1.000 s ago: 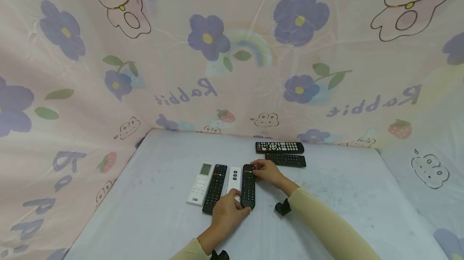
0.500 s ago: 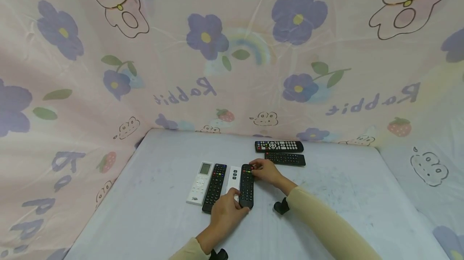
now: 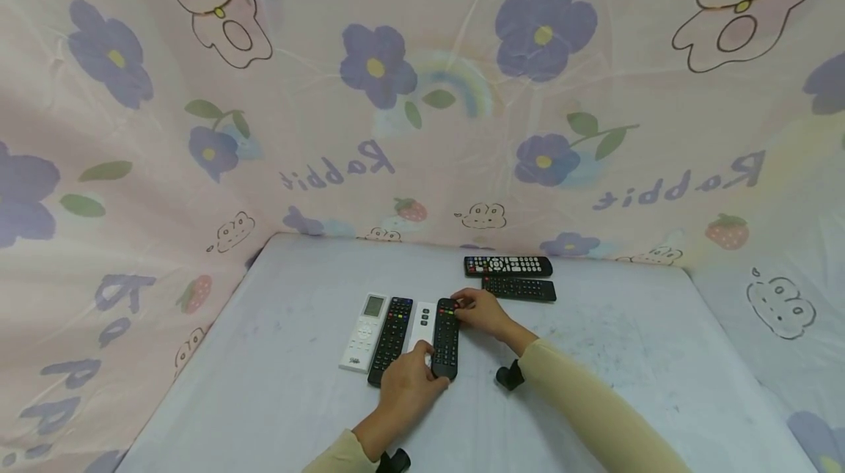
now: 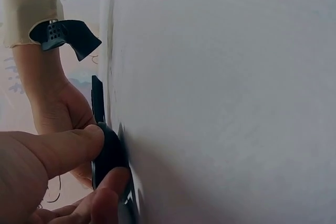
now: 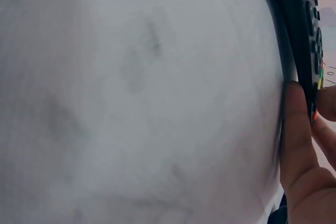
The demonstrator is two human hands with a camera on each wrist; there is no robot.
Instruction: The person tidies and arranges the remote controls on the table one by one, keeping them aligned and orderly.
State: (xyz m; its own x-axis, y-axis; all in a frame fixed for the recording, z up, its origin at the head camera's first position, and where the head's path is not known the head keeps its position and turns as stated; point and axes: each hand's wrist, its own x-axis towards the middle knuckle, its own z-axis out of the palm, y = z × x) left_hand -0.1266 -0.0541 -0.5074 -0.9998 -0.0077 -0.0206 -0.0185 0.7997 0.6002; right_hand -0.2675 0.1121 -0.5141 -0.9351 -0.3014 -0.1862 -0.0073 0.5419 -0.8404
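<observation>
My left hand grips the near end of a black remote control, thumb at its end and index finger over the small white remote beside it. In the left wrist view the thumb presses the rounded end of the black remote. At the far end, my right hand pinches the same remote by its right edge. The right wrist view shows a finger along the side of the black remote and the thumb near its coloured buttons. The white remote's lower part is hidden behind the left hand.
Left of these lie a long black remote and a white remote with a screen, side by side. Two more black remotes, one behind and one in front, lie crosswise toward the table's back. A patterned curtain surrounds the white table.
Both hands have shifted the black remote slightly left, up against the small white remote, which has also slid left toward the long black one.
</observation>
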